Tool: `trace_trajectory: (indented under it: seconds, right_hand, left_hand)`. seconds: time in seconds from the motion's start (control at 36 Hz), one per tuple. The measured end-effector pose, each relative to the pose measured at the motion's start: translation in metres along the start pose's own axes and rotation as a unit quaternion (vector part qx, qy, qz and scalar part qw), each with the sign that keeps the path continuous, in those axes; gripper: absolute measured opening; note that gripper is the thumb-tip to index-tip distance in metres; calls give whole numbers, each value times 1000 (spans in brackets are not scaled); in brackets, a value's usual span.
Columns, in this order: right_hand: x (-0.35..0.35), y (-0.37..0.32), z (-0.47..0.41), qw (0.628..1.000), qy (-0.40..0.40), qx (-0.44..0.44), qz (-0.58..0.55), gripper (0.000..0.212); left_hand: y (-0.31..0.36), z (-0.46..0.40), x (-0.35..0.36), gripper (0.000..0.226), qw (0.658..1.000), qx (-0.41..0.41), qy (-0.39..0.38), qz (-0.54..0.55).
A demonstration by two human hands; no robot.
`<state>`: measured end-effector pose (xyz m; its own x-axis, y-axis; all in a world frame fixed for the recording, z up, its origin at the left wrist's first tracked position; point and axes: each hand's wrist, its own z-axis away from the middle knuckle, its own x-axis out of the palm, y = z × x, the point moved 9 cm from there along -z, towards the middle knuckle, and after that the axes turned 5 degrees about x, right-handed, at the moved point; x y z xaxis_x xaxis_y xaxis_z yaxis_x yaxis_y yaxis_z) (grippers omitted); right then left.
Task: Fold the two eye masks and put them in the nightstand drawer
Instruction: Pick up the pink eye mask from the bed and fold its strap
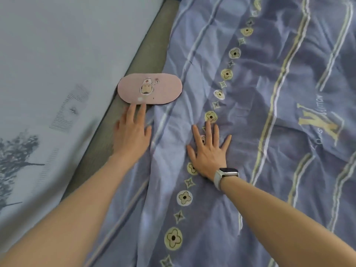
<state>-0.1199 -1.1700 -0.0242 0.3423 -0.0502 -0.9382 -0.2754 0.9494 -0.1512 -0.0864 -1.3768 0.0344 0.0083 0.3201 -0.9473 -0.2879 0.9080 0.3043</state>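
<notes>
Eye mask: a pink oval fabric eye mask point(149, 88) with a small cartoon figure printed at its middle lies flat and unfolded, face up, left of centre in the scene; a thin dark edge shows along its near rim, and I cannot tell whether that is a second mask underneath
Where the mask rests: its left part lies on the grey-green strip of mattress edge point(134, 62), its right end reaches onto the blue-purple bedsheet with pale stripes and a row of yellow flower motifs point(269, 78)
My left hand: my left hand point(133, 132) is flat, palm down, fingers straight and close together with the thumb out to the right; it holds nothing
Left fingertips: my fingertips point(132, 107) lie just at the near rim of the mask, touching it or almost; the blur keeps me from telling which
My right hand: my right hand point(209, 151) is spread wide, palm down, pressed flat on the sheet to the right of the left hand and well apart from the mask; it holds nothing
Under the right hand: the row of flower motifs runs beneath my palm and fingers
Wrist: a smartwatch with a white strap and dark face point(224, 175) sits on my right wrist
Left side: a pale grey-blue surface with a faint tree print point(48, 74) fills the left of the scene, beyond the mattress edge
Sheet: it is creased and rumpled, with a large yellow logo point(317, 124) printed at the right
</notes>
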Motion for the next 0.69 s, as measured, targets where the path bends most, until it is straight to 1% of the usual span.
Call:
trace_trajectory:
  seconds: [0.11,0.17,0.22,0.28,0.36,0.44,0.5,0.56,0.64,0.67,0.69]
  right_hand:
    - [4,1,0,999,46,10,1,61]
    - [4,2,-1,998,56,13,4,60]
    - [4,2,-1,998,60,14,7,60]
    - [4,3,-1,998,58,14,9,60]
    - [4,5,-3,998,55,16,10,61]
    - [6,5,-4,999,36,18,5,62]
    - [7,6,-6,1000,20,18,-4,62]
    - [6,8,-6,1000,-4,18,-17,63]
    - [2,8,-8,997,-60,21,-53,62]
    - [-2,8,-8,993,-83,32,-80,60]
    - [-8,8,-8,981,-114,59,-149,55]
  left_hand:
    - [-12,-41,11,70,999,47,-14,-21]
    - [-15,-58,12,69,996,73,-23,-38]
    - [-18,-72,8,59,995,90,-17,-47]
    - [-18,-81,-1,47,993,107,12,-41]
    - [-7,-86,-17,36,991,128,46,7]
    - [1,-78,-40,30,990,92,84,64]
    - [4,-64,-55,26,978,70,105,164]
    - [3,-46,-66,24,958,35,98,265]
    - [-3,-12,-80,19,947,-1,75,312]
    - [-5,0,-83,18,943,-12,63,326]
    - [-7,13,-87,18,938,-22,52,341]
